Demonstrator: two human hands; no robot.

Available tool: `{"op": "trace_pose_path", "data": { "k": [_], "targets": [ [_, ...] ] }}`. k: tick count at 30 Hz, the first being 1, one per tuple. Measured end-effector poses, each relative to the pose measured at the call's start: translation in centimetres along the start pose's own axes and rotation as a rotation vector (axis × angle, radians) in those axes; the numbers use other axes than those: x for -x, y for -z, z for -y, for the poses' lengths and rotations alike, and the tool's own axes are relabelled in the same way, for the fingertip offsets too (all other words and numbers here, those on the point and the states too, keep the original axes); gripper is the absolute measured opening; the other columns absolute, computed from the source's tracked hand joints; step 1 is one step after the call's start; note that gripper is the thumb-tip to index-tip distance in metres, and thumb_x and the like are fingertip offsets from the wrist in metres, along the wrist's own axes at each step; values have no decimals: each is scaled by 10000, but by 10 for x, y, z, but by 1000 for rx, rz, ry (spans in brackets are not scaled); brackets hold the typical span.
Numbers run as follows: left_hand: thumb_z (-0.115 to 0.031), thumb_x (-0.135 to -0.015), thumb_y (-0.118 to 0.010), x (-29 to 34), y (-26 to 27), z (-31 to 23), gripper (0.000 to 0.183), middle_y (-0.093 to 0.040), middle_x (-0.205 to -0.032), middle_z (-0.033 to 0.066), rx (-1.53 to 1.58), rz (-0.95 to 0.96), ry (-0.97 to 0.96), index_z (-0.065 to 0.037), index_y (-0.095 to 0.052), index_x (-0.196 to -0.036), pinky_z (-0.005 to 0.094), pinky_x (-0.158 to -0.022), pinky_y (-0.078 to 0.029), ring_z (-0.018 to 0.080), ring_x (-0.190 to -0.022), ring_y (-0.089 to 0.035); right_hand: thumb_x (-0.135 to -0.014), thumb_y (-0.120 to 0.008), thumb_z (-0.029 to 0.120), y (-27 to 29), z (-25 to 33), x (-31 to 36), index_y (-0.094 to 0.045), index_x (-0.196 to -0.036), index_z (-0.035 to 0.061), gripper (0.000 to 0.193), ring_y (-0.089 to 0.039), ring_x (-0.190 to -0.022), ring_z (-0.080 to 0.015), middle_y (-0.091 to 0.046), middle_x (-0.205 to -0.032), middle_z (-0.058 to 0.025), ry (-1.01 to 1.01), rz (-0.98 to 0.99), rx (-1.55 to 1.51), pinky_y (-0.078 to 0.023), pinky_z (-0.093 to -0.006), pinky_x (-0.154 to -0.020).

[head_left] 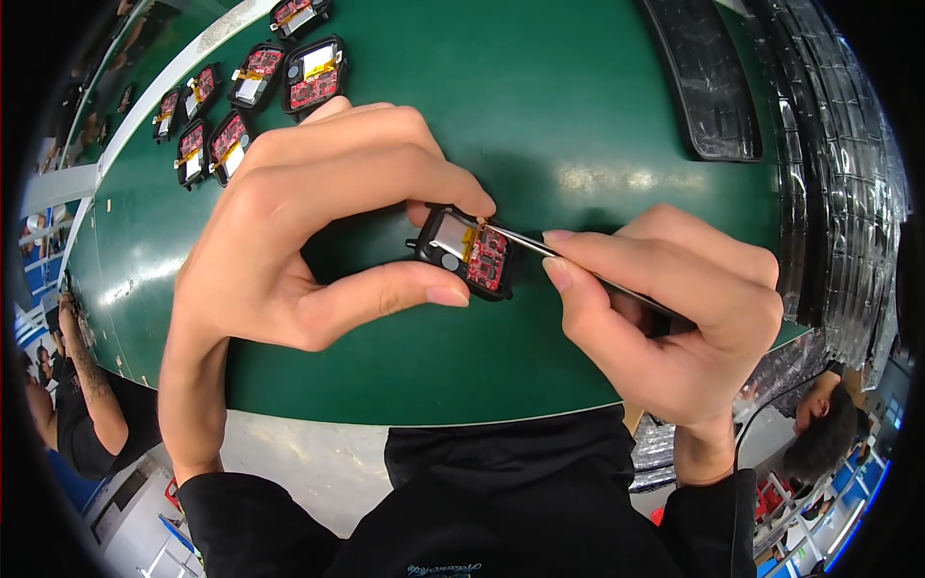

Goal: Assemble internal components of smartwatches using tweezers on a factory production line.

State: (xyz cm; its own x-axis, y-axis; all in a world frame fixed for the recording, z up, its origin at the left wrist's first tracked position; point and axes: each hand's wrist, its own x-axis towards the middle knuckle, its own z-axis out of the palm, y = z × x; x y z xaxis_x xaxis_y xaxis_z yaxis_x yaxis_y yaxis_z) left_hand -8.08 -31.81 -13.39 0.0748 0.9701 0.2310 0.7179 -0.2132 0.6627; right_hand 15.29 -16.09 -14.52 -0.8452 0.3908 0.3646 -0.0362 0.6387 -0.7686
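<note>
A glossy green tabletop (405,385) lies beneath a small open black case (461,252) that holds a red circuit board and a silvery block. Below the case, past the table's edge, are pale floor (308,453) and the wearer's black clothing (501,491). Far left of the case is a co-worker's bare arm (93,380); far right and lower, another person's head (819,443). Up and left of the case sits a cluster of similar open cases (313,87); up and right, a long black tray (708,87), then shiny plastic-wrapped layers (838,144).

The left hand (279,212) pinches the case between thumb and index finger, overlapping the cluster's nearest members. Right of the case, the right hand (674,308) pinches a slim metal tool (525,241), its tip at the board's upper edge; fingers hide its rear.
</note>
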Motion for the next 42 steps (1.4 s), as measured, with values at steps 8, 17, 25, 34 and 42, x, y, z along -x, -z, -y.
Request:
{"op": "trace_pose_path", "data": {
  "k": [8,17,25,34,42],
  "targets": [
    [-419,-738,-954,0,-1,-1,605,-769,-961,138,20,-14,16,48,-823,-1100,368,-747,-468,254,-814,-667,-754,-861,-128,-7,0,4,-857,-1003,-46,263,-552,-514,-64,-699,-726,-55,69,-48,96,-372,-230,-467],
    [-392,-735,-955,1,-2,-1,588,-770,-966,139,35,-17,15,49,-822,-1101,374,-766,-470,253,-822,-671,-769,-845,-154,-5,-3,5,-851,-1012,-58,261,-641,-549,-124,-708,-730,-73,146,0,87,-445,-258,-480],
    [-370,-739,-955,2,-1,-1,572,-773,-982,133,36,-6,42,42,-819,-1111,374,-794,-476,261,-852,-687,-782,-865,-119,-10,-3,6,-857,-1018,-33,251,-634,-549,-113,-713,-734,-62,148,-54,112,-445,-259,-481],
    [-206,-759,-959,6,8,-5,467,-740,-954,69,31,1,39,-26,-802,-1161,353,-768,-452,219,-824,-663,-811,-869,-68,-3,9,-2,-835,-1013,-23,210,-534,-489,-116,-621,-688,-43,51,1,7,-393,-291,-450],
    [-299,-787,-992,-8,1,-21,516,-650,-905,55,-195,11,-36,-67,-762,-1186,383,-725,-445,257,-815,-623,-905,-859,1,35,15,25,-857,-1046,-17,142,-571,-513,-60,-699,-706,-43,-204,-97,-63,-424,-256,-474]
  ]
}}
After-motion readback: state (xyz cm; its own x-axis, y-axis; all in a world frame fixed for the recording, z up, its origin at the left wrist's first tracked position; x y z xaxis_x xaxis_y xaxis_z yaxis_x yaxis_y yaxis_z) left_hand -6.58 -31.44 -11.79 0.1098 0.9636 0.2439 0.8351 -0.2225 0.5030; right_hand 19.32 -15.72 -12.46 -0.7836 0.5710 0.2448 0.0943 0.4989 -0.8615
